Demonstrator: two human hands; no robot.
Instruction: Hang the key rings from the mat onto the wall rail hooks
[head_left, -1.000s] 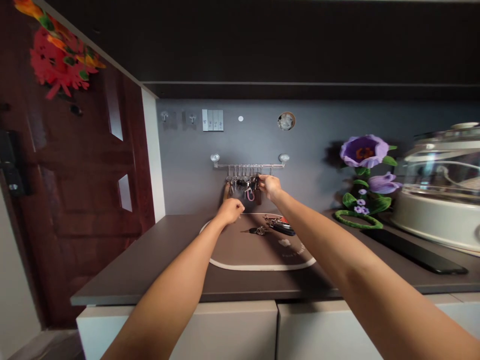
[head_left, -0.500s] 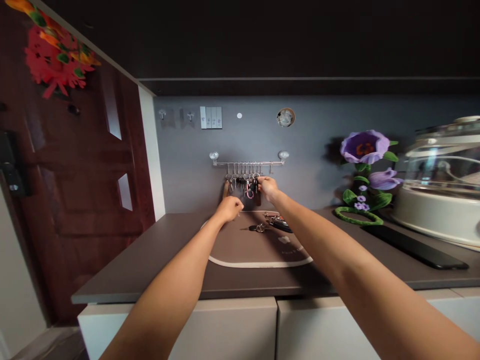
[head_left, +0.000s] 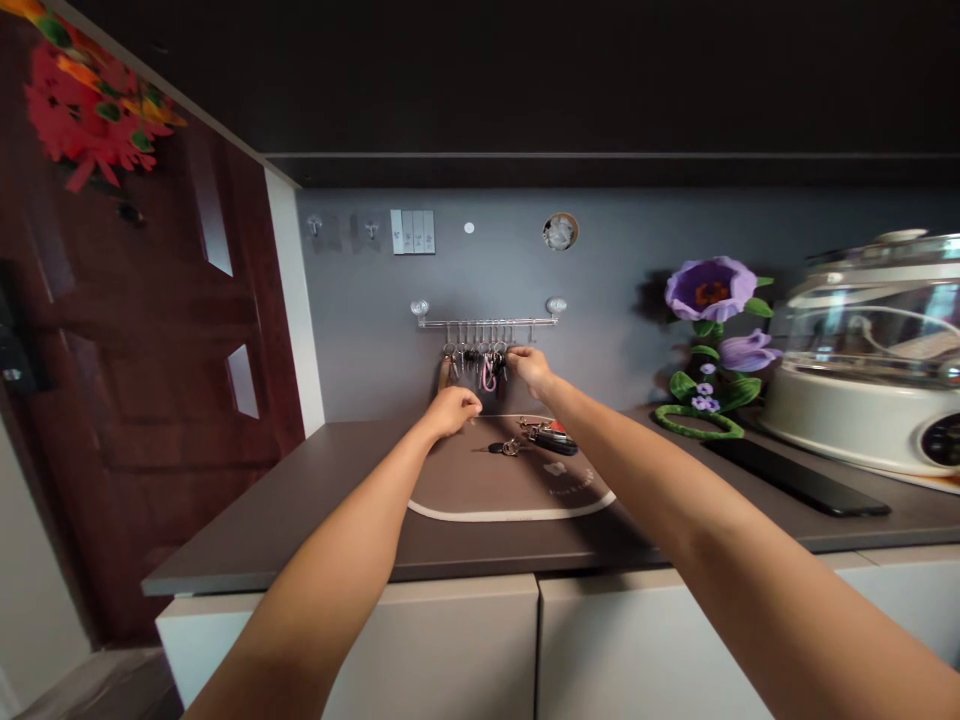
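A clear hook rail [head_left: 487, 323] is fixed to the grey back wall, with several bunches of keys [head_left: 471, 358] hanging from it. Among them is a pink loop [head_left: 489, 376]. My right hand [head_left: 531, 370] is closed at the right end of the row, its fingertips pinching at the last hanging keys. Lower and to the left, my left hand [head_left: 452, 410] is closed in a pinch above the mat; whatever small thing is in it is too small to name. On the brown mat [head_left: 480, 490] lie a black-headed key with rings [head_left: 504, 448] and a dark key fob bunch [head_left: 553, 438].
To the right stand a purple crocheted flower [head_left: 711, 290], a black phone [head_left: 802, 478] and a white appliance with a clear lid [head_left: 847, 400]. A dark shelf [head_left: 570, 80] overhangs the counter. A red-brown door [head_left: 180, 400] is at the left.
The whole view has shifted slightly, so things appear a little farther left. My right hand stays at the right end of the key row. My left hand keeps its pinch over the mat.
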